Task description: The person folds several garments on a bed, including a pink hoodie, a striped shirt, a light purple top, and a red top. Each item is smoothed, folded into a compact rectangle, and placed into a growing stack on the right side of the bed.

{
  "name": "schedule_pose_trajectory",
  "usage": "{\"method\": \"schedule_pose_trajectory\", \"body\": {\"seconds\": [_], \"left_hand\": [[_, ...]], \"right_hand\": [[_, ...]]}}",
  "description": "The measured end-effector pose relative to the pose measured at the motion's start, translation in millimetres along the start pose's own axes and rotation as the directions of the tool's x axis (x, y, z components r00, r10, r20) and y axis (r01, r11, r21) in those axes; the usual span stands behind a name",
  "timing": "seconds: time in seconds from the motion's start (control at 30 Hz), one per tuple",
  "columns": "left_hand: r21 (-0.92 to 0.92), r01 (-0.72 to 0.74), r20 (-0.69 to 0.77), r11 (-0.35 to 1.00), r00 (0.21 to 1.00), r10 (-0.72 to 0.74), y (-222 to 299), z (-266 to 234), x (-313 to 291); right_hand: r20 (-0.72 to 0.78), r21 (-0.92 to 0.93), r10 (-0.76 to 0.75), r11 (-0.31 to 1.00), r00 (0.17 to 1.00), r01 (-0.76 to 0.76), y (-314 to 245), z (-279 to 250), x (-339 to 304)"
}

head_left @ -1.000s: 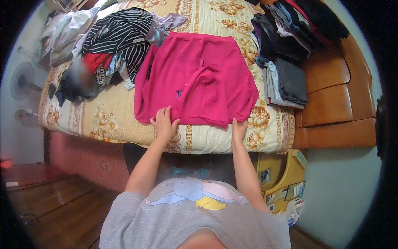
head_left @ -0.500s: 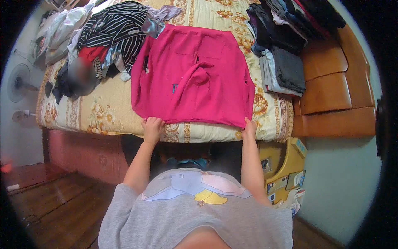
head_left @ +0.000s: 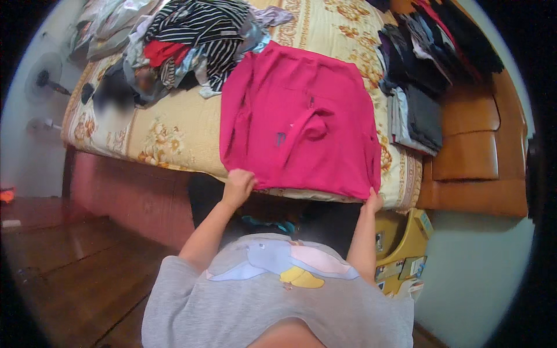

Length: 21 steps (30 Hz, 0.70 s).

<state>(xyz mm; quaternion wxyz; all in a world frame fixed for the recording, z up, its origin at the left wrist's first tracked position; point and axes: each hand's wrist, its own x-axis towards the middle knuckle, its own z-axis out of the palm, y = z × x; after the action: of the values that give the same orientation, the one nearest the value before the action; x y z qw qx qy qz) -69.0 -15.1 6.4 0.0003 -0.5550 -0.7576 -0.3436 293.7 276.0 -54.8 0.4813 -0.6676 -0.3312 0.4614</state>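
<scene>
A bright pink long-sleeved sweatshirt (head_left: 342,156) lies spread on the bed, with a bunched fold at its middle and a small dark mark left of that fold. Its near edge runs along the front edge of the bed. My left hand (head_left: 239,184), fingers curled, is closed on the sweatshirt's near left corner. At the near right corner, my right hand (head_left: 373,200) pinches the edge of the cloth. Both forearms reach up from my grey T-shirt (head_left: 249,307).
Left on the bed (head_left: 156,136) sits a loose heap of clothes (head_left: 197,23), some striped. Folded dark clothes (head_left: 423,116) are stacked at the right, beside a brown headboard (head_left: 470,156). A yellow shelf unit (head_left: 400,238) stands below the bed's right end. A fan (head_left: 43,75) is far left.
The view has shifted, so the bed and clothes appear farther right and slightly lower. My left hand sits closer to the sweatshirt's left corner; the right hand keeps its corner.
</scene>
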Motion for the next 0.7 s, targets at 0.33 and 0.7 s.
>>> {"method": "schedule_pose_trajectory", "body": {"seconds": [0.33,0.7], "left_hand": [[-0.05,0.654,-0.017,0.755,0.755,-0.655,-100.3,-26.9,123.7],[-0.992,0.04,0.128,-0.122,0.365,-0.922,-143.1,-42.5,27.8]], "right_hand": [[0.857,0.11,-0.502,0.404,0.119,0.908,-51.0,169.1,-234.1],[0.97,0.209,0.109,0.096,-0.219,0.973,8.7,207.0,-312.9]]}}
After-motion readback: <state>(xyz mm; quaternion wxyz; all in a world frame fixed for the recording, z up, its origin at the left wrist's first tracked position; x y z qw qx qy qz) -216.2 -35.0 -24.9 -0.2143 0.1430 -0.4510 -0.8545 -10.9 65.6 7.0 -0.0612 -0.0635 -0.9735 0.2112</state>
